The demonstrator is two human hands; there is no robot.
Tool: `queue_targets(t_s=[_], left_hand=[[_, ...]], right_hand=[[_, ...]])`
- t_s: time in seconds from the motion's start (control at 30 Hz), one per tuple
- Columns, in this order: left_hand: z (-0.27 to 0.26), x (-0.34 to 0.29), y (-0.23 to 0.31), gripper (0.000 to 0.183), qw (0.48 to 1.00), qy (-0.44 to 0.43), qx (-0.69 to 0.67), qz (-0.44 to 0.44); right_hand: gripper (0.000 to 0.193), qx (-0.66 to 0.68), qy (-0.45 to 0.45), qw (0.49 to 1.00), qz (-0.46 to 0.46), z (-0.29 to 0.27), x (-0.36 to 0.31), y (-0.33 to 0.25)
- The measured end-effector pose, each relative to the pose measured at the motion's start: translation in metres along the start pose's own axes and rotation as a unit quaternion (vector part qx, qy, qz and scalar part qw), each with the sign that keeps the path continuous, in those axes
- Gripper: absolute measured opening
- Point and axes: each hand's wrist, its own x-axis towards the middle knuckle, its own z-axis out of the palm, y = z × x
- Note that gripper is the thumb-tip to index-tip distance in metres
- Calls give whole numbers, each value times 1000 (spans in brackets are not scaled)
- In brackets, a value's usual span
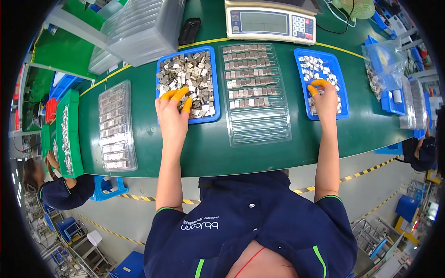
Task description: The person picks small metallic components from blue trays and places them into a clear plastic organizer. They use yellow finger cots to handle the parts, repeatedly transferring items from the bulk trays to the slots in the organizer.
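Observation:
My left hand (172, 111), in yellow finger cots, reaches over the near left part of a blue tray (216, 92) heaped with small metal pieces (190, 69). Its thumb and fingers are apart, touching or just above the heap. At the right, my right hand (325, 97) is over another blue tray (344, 88) of small white-faced pieces (319, 65). The yellow-capped thumb and finger curl together there; whatever lies between them is too small to make out. Between the hands lies a clear plastic blister tray (259, 125), its far rows filled with metal pieces and its near rows bare.
A scale (271, 23) stands at the back, beside a black object (189, 31). Clear trays (139, 32) are stacked back left. A filled blister tray (116, 125) and a green bin (74, 134) lie left. People sit at the left (65, 192) and right (419, 153).

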Motion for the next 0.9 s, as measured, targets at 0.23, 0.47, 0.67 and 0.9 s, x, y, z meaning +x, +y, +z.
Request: queue_targets(t_s=[0.23,0.47,0.67,0.9], left_hand=[[5,24,-1,24,987,-28,151,47],[8,24,3,24,998,-2,47,32],[9,-3,33,26,845,-125,-502,-135],[23,-35,76,26,757,-192,-604,-160]], right_hand=[[23,118,40,988,88,-10,-15,-4],[23,383,-24,919,90,-19,-25,5],[19,412,-70,905,84,-34,-47,-45],[14,399,-151,903,-49,-14,-71,-105]])
